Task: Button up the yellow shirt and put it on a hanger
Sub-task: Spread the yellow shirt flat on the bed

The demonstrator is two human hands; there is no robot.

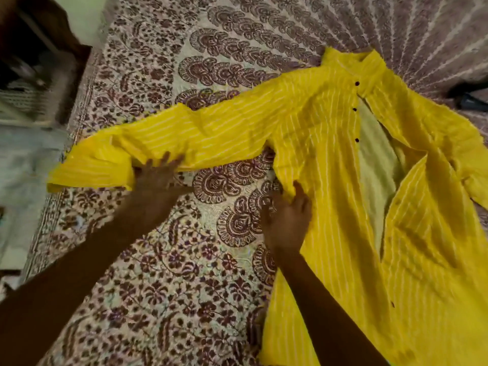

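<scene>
One yellow shirt (324, 159) lengthwise, collar (369, 64) away

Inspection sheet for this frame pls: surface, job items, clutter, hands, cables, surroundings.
Surface: patterned bedspread, shirt spread on it.
Job's things: yellow shirt lying front up, placket open, three dark buttons undone; no hanger seen.
Clutter: dark object at right edge, unidentifiable.
Grippers: left hand flat on the sleeve; right hand at the shirt's side edge, grip unclear.
Cables: nothing seen.
Surroundings: dark furniture upper left, blurred.
</scene>
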